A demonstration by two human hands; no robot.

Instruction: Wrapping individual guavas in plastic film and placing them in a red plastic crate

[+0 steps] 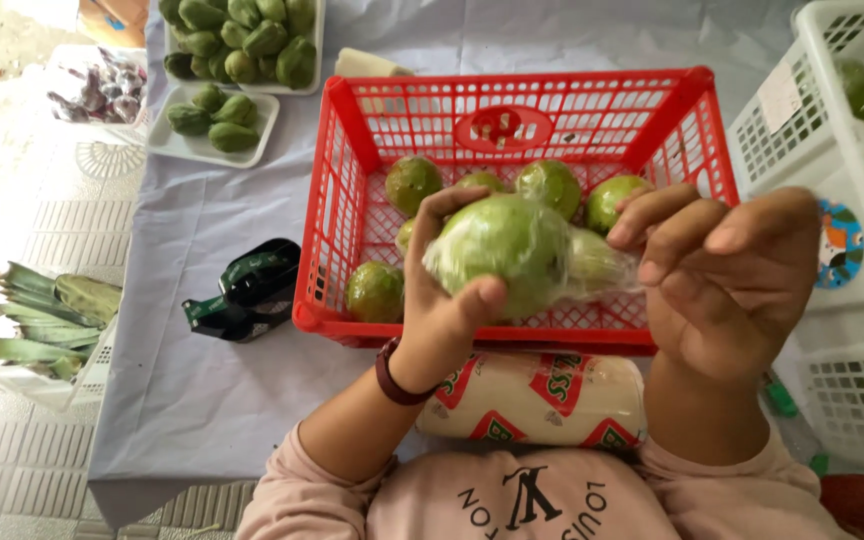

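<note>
My left hand (442,310) grips a round green fruit (507,250) covered in clear plastic film, holding it over the front of a red plastic basket (347,130). My right hand (722,280) pinches the twisted end of the film (600,268) just right of the fruit. Several more green fruits (550,185) lie loose in the basket. A roll of plastic film (537,398) in a white, red and green wrapper lies on the table between my forearms.
White plastic crates (817,130) with green fruit stand at the right. White foam trays (214,120) of small green fruits sit at the back left. A dark green tape dispenser (247,290) lies left of the basket. Long green leaves (47,320) lie off the table's left edge.
</note>
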